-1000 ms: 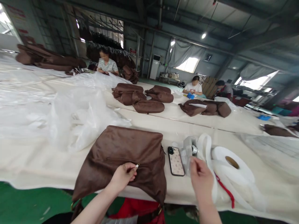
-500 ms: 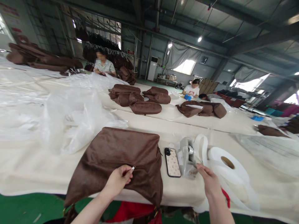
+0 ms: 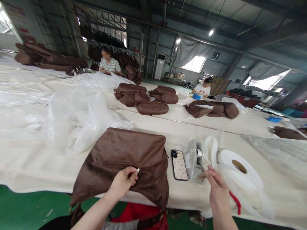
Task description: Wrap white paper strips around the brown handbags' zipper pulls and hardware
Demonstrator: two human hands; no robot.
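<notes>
Head view — creased, leathery brown bag

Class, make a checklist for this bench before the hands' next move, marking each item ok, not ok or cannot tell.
1. Brown leather-look bag wholly on the cream-covered table: not ok; its lower corners reach past the edge.
2. Left hand gripping the small white tab: ok; pinched above the bag.
3. Right hand holding anything beside the grey tape dispenser: cannot tell.
4. Black-edged, pale patterned phone apart from the bag: ok.
5. Round white strip roll fully wound: not ok; lengths lie loose.
</notes>
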